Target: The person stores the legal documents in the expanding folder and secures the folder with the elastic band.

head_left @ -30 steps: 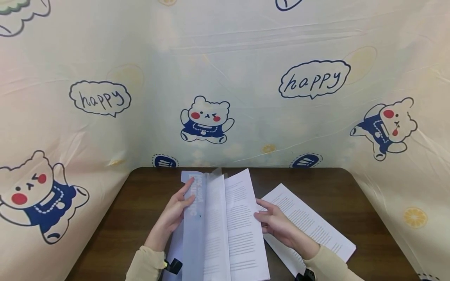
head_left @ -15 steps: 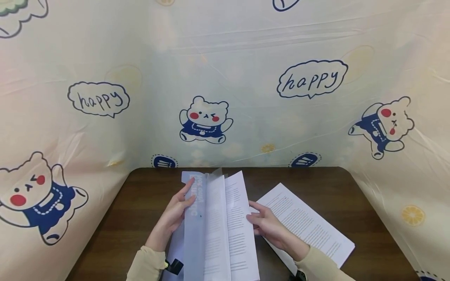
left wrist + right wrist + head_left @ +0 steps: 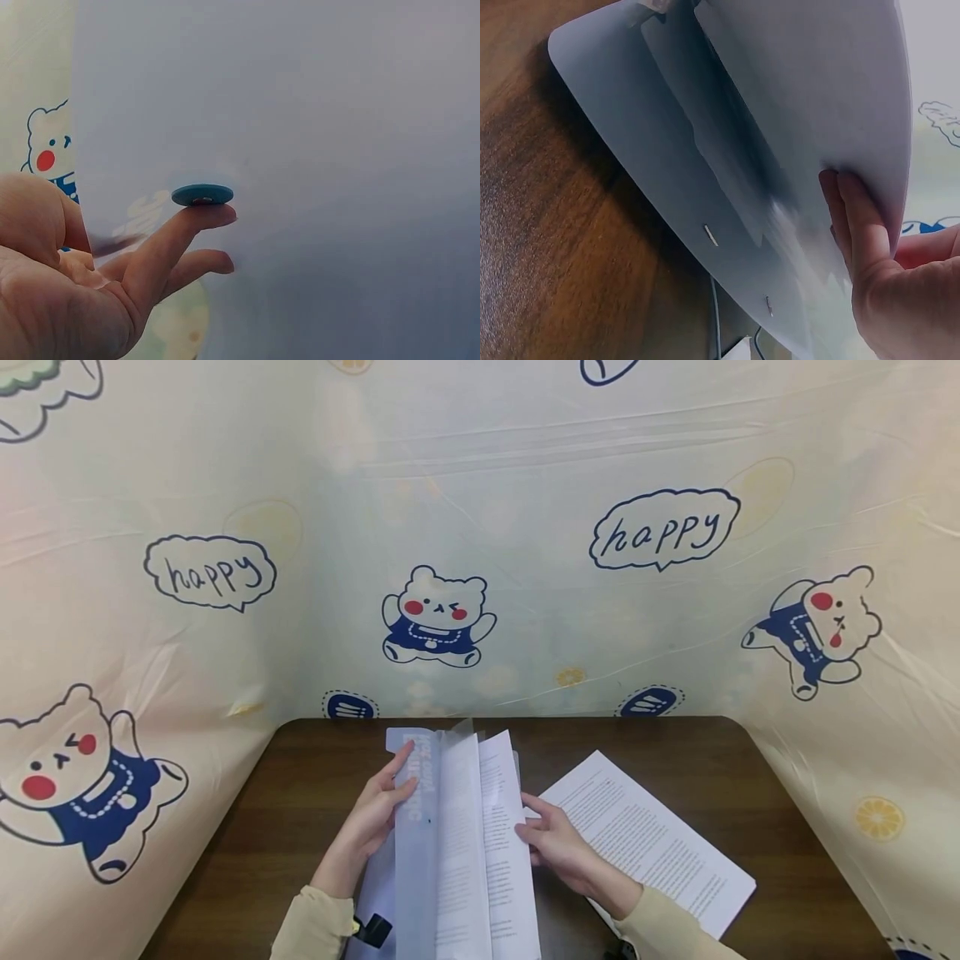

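A pale blue translucent document folder (image 3: pixel 415 868) stands partly spread on the table, white lettering on its flap. My left hand (image 3: pixel 371 810) grips the flap's left edge, thumb on the front. In the left wrist view, one finger lies against a round teal button (image 3: pixel 202 195) on the plastic. Printed sheets (image 3: pixel 507 835) sit inside the folder, partly behind a clear layer. My right hand (image 3: pixel 566 852) pinches their right edge. From the right wrist, the sheets (image 3: pixel 817 97) curve upright above the folder's back cover (image 3: pixel 604 75), which shows small metal staples.
Another stack of printed paper (image 3: pixel 652 843) lies slanted on the brown wooden table (image 3: pixel 780 860), right of the folder and partly under my right forearm. A patterned cloth (image 3: pixel 540 635) hangs behind the table. Thin cords (image 3: pixel 716 322) show below the folder.
My right hand has moved left with the printed sheets, taking them further into the folder; more of the slanted stack shows. My left hand and the flap have stayed nearly still.
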Demonstrator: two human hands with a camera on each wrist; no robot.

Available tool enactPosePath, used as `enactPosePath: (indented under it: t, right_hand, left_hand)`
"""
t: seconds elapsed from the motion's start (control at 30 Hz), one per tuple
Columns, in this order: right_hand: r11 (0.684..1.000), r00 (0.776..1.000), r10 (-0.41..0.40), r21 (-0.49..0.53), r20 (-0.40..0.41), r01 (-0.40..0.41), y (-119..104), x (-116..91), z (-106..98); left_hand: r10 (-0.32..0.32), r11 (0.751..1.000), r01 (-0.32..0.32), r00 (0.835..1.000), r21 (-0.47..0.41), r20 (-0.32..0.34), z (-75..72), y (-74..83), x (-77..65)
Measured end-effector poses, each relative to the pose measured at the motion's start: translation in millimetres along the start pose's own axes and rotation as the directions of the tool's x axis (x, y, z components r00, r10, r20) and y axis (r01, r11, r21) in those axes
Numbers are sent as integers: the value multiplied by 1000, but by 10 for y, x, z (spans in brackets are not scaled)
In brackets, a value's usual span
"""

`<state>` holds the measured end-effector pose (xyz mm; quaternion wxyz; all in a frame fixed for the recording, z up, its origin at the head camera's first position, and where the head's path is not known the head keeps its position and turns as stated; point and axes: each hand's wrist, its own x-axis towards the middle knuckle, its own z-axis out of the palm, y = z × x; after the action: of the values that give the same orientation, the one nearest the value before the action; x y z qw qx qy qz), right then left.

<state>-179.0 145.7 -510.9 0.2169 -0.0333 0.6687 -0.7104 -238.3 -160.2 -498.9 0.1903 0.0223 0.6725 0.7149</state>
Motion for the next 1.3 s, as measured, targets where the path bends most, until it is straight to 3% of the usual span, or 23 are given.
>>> enactPosePath:
  t: [0.37,0.7,1.1,1.3]
  right_hand:
    - [999,999,-22,-48,-35,20,42,5,-27]
    - [999,1000,-23,-43,9,23,113,35,54]
    - [1000,1000,-7,12,6,7,256,128,253]
    - [999,1000,-3,44,17,2,285,143,298]
  left_hand:
    - [7,1000,-7,1000,15,16,35,19,13]
    - [7,1000,-7,1000,21,9,104,2,39]
    - [11,1000,-11,999,-2,35,128,-18,21]
    - [21,1000,-21,1000,3,16,125,-20,18]
